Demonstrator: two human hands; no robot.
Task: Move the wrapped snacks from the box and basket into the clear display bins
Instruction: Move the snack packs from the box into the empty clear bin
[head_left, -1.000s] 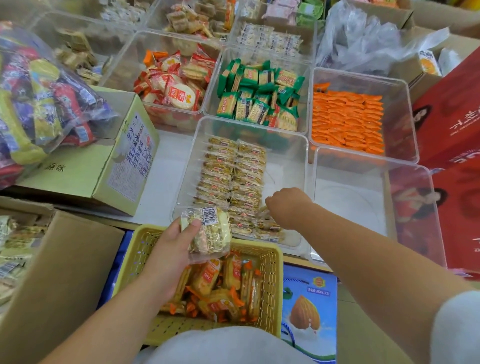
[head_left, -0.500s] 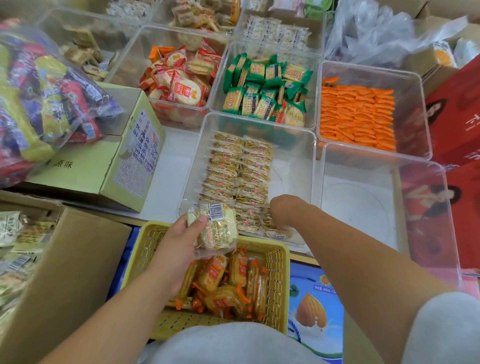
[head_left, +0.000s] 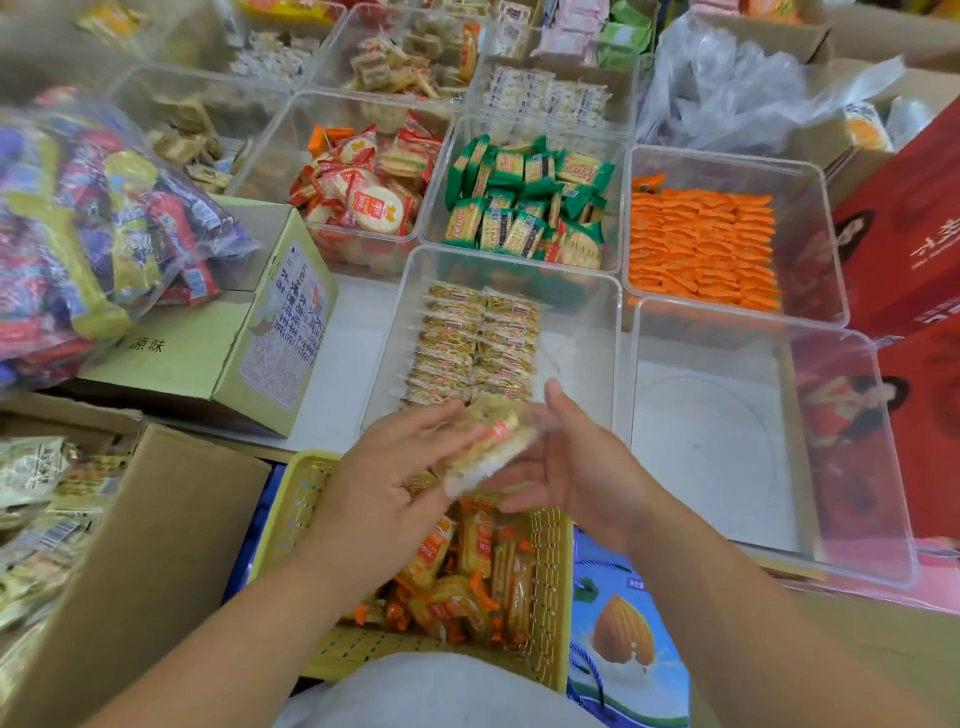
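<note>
Head-worn view, steeply downward, close.

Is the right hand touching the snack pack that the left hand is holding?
Touching. In the head view the right hand has its fingers against the snack pack, opposite the left hand.

A pale green carton (head_left: 208, 343) printed with Chinese text sits at the left, and a clear bag of mixed colourful sweets (head_left: 98, 223) slumps on top of it. Crumpled clear plastic film (head_left: 737, 93) fills an open cardboard box at the top right. Red gift boxes (head_left: 904, 249) showing a printed figure stand along the right edge. A blue package with an almond picture (head_left: 623, 634), possibly a carry bag, lies at the bottom
</note>
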